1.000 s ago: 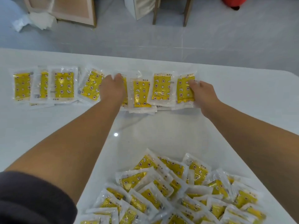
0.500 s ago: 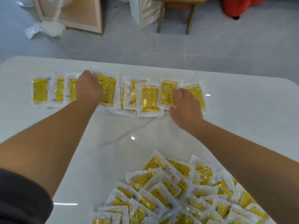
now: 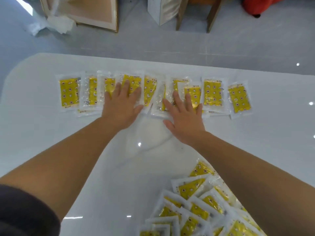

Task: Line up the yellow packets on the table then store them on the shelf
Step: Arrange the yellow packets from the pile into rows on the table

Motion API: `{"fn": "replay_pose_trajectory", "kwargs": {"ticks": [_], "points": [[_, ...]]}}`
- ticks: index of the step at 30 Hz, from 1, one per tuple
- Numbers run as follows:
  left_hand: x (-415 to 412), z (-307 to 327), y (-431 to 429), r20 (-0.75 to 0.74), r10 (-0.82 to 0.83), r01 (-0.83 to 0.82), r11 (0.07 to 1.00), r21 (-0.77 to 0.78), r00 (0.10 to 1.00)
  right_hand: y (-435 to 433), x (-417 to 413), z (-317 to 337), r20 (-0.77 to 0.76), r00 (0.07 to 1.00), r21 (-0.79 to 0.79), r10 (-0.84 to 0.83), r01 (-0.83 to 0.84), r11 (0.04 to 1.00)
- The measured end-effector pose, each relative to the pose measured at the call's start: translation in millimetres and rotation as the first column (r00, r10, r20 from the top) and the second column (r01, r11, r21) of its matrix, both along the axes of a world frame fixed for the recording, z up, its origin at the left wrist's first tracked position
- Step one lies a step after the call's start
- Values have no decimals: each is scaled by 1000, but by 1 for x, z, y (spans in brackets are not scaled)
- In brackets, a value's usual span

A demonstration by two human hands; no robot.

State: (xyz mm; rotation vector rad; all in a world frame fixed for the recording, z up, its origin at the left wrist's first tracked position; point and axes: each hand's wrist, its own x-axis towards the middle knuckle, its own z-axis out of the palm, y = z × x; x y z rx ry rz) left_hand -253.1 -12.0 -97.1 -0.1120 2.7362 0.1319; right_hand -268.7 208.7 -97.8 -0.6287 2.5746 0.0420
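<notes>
A row of several yellow packets in clear wrappers (image 3: 213, 93) runs left to right across the far part of the white table (image 3: 272, 133). Some packets in the middle overlap and lie askew. My left hand (image 3: 121, 103) lies flat, fingers spread, pressing on packets left of the row's middle. My right hand (image 3: 183, 114) lies flat with fingers apart on packets just right of the middle. Neither hand grips a packet. A loose heap of more yellow packets (image 3: 192, 206) sits at the table's near edge, partly hidden by my right forearm.
Beyond the table's far edge is grey floor with a framed board (image 3: 95, 12), crumpled white wrapping (image 3: 58, 24), a white box (image 3: 162, 9), wooden stool legs (image 3: 211, 16) and a red object (image 3: 260, 5). No shelf is in view.
Both hands moved toward the row's middle and flattened with fingers spread. The packets on the right now lie more spaced out. The camera tilted down a little.
</notes>
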Motion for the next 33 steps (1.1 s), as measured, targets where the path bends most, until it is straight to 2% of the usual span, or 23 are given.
{"fn": "replay_pose_trajectory", "kwargs": {"ticks": [2, 5, 8, 10, 14, 17, 20, 23, 25, 28, 31, 33], "points": [[6, -3, -5, 22, -43, 44, 999, -25, 999, -5, -1, 2, 2, 1000, 16, -28, 28, 999], [16, 11, -1, -56, -34, 35, 999, 3, 998, -10, 5, 13, -2, 997, -7, -74, 74, 997], [50, 31, 20, -163, -31, 57, 986, 158, 986, -6, 34, 30, 30, 990, -115, -137, 139, 984], [84, 39, 35, -165, -7, 53, 960, 274, 986, 7, 61, 41, 100, 979, -161, -176, 191, 968], [154, 42, 75, 124, 32, -81, 908, 412, 992, 55, 122, 58, 229, 939, -117, -258, 290, 950], [190, 41, 114, 318, 33, -174, 889, 424, 947, 90, 159, 67, 253, 914, -87, -319, 349, 933], [212, 37, 148, 384, 49, -193, 918, 346, 922, 118, 183, 70, 279, 911, -47, -305, 330, 943], [222, 32, 166, 364, 147, -248, 936, 248, 920, 135, 200, 69, 298, 930, -35, -216, 237, 971], [225, 30, 167, 396, 302, -425, 864, 270, 867, 141, 205, 70, 307, 933, -72, -187, 219, 973], [227, 34, 162, 465, 490, -663, 654, 364, 738, 143, 209, 74, 305, 937, -127, -172, 219, 967], [230, 48, 157, 435, 591, -732, 501, 462, 679, 142, 210, 81, 319, 933, -185, -167, 234, 954], [230, 61, 153, 359, 649, -717, 446, 535, 671, 140, 211, 86, 380, 910, -268, -166, 280, 922]]}}
